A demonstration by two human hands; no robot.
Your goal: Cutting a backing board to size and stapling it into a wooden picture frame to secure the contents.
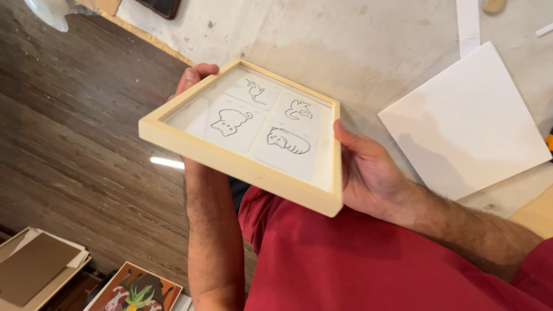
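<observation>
Held up off the table (368, 52) and tilted toward the face — frame (247, 152) gripped at both sides, left hand (193, 78) curled round the far left edge, right hand (368, 173) clamped on the right edge, thumb on top, probably to inspect the four line-drawn animal cards (262, 124) inside. Hidden behind the frame: most fingers of both hands — only left fingertips and right thumb and palm visible. Cut off at the picture's edge: white board (461, 121) corner and colourful print (138, 288).

The square wooden picture frame (247, 164) is pale yellow. Inside it sit four white cards (262, 124) with black line drawings of animals. The shirt (357, 259) is dark red. The flat square board (464, 121) is white. The floor (75, 138) looks brown and streaky, maybe wood.
</observation>
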